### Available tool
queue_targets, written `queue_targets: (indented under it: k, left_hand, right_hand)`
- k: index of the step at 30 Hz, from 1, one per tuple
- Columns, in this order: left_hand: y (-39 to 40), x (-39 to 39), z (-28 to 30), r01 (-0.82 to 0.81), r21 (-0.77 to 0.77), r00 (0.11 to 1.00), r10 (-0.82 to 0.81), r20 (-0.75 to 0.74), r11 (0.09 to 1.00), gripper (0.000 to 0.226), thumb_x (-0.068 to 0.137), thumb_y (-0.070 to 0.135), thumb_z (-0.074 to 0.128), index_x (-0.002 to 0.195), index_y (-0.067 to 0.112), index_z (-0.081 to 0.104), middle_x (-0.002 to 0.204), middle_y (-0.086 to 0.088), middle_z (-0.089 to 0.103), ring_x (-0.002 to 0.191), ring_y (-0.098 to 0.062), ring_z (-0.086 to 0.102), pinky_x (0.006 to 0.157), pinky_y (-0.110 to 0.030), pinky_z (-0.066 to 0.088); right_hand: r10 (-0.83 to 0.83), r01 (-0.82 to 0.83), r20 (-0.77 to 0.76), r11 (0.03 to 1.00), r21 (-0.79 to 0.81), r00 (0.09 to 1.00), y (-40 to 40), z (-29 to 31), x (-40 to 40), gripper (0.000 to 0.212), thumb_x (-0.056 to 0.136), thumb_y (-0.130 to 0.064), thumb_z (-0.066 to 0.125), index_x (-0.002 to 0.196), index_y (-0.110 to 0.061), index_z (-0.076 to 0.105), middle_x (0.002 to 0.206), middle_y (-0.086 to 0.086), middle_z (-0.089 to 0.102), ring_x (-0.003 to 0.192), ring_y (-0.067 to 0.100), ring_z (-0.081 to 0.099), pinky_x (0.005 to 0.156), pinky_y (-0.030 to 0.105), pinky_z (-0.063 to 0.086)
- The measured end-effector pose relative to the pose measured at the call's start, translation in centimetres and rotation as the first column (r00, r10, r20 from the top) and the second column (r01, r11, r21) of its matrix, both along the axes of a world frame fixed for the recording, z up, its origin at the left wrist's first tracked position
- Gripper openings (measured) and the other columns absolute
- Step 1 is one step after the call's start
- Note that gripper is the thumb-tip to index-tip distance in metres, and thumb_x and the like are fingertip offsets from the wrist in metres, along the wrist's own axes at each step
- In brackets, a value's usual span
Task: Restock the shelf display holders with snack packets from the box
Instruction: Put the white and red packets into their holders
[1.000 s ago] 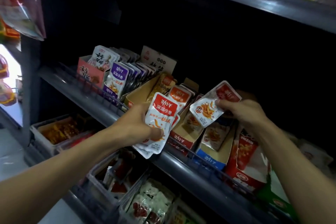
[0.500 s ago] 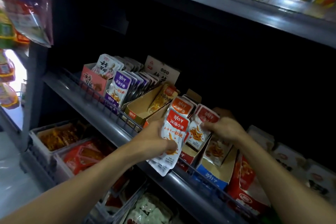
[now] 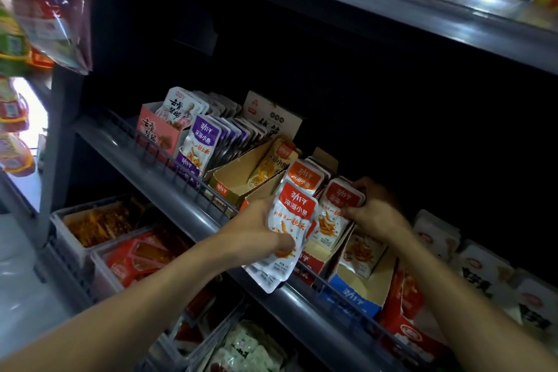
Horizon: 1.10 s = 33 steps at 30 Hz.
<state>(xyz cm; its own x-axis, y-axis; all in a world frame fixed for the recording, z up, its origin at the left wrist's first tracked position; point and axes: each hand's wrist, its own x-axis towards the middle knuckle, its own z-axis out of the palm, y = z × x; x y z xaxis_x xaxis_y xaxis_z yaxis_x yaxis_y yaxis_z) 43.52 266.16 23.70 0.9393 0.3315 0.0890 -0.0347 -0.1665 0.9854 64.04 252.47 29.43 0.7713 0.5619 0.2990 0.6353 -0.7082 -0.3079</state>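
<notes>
— Red-topped fish-snack packets (image 3: 290, 229), a small fanned stack, pinched in the left hand (image 3: 256, 231), thumb across the front, held just in front of the shelf rail (image 3: 193, 187). Not yet placed.

— And the right hand (image 3: 373, 213)?

— Curled round the upper corner of one more red packet (image 3: 335, 214), pressing it down into the red cardboard holder (image 3: 311, 263). Packet upright, mostly seated, leaning on the ones behind.

— How full, that holder?

— Hard to judge; only a few packet tops visible behind the front one. Looks partly filled, with room at the front.

— Elsewhere along the shelf?

— Orange-topped row (image 3: 305, 175) just to the left, well stocked. Yellow holder (image 3: 241, 181) beside it nearly bare: one yellow packet (image 3: 271, 166) leaning at the back, cardboard floor showing. Purple-topped row (image 3: 205, 142) and pink holder (image 3: 157, 130) farther left, both packed. Blue holder (image 3: 356, 290) to the right, low as well, a packet or two inside.

— So, progress?

— Probably midway. Left to do: emptying the stack in hand into the red holder, then likely topping up the yellow and blue ones.

— Supply box anywhere?

— Not in view; no telling how much stock remains.

— Risk?

— Slippery foil stack held loosely over the rail; could slide and drop to the trays on the lower shelf (image 3: 99, 226).
</notes>
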Motion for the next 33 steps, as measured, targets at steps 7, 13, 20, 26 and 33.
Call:
queue_targets:
  k: [7, 13, 20, 26, 33]
  left_hand:
    - [-0.2, -0.2, 0.4, 0.003, -0.028, 1.000, -0.002, 0.020, 1.000, 0.041, 0.082, 0.002, 0.074, 0.113, 0.023, 0.057, 0.099, 0.003, 0.075, 0.091, -0.014, 0.072, 0.087, -0.037, 0.058]
    - [-0.1, -0.9, 1.4, 0.044, -0.064, 0.995, -0.038, 0.093, 0.997, 0.057, 0.078, -0.003, 0.077, 0.121, 0.028, 0.056, 0.102, 0.002, 0.075, 0.094, -0.015, 0.072, 0.089, -0.041, 0.058]
    - [0.2, -2.0, 1.8, 0.029, -0.085, 0.994, -0.020, 0.107, 0.996, 0.062, 0.070, -0.001, 0.083, 0.120, 0.021, 0.054, 0.097, 0.000, 0.075, 0.087, -0.016, 0.074, 0.076, -0.034, 0.061]
    - [1.4, -3.0, 1.0, -0.038, -0.025, 0.997, 0.040, 0.066, 0.999, 0.026, 0.079, 0.005, 0.078, 0.101, 0.013, 0.068, 0.092, 0.002, 0.077, 0.084, -0.012, 0.074, 0.077, -0.031, 0.057]
    - [1.4, -2.7, 0.9, -0.045, -0.051, 0.998, 0.048, 0.051, 0.998, 0.026, 0.083, 0.001, 0.074, 0.106, 0.010, 0.068, 0.096, -0.002, 0.076, 0.086, -0.014, 0.074, 0.075, -0.028, 0.059]
  right_hand:
    - [-0.030, 0.024, 0.126, 0.999, 0.042, 0.992, -0.8, 0.3, -0.3, 0.053, 0.088, -0.034, 0.069, 0.133, -0.031, 0.041, 0.116, 0.001, 0.058, 0.088, 0.015, 0.060, 0.067, 0.027, 0.047]
    - [0.351, -0.285, -0.158, 0.899, 0.332, 0.923, -0.7, 2.8, -6.3, 0.034, 0.088, -0.048, 0.061, 0.111, -0.024, 0.061, 0.103, -0.006, 0.065, 0.089, 0.008, 0.064, 0.067, 0.017, 0.048]
    - [0.498, -0.353, -0.430, 0.857, 0.375, 0.753, 0.4, 3.2, -9.7, 0.021, 0.080, -0.023, 0.075, 0.097, -0.014, 0.067, 0.089, -0.003, 0.075, 0.085, 0.014, 0.073, 0.070, 0.027, 0.060]
    - [0.475, -0.220, -0.460, 0.835, 0.504, 0.750, 0.5, 2.8, -9.0, 0.025, 0.083, -0.020, 0.072, 0.103, -0.008, 0.065, 0.088, 0.002, 0.076, 0.085, 0.018, 0.074, 0.067, 0.026, 0.056]
    - [0.487, -0.278, -0.471, 0.851, 0.446, 0.735, 0.5, 2.9, -9.2, 0.051, 0.063, -0.028, 0.080, 0.109, -0.019, 0.062, 0.095, 0.002, 0.075, 0.090, 0.017, 0.074, 0.078, 0.033, 0.060]
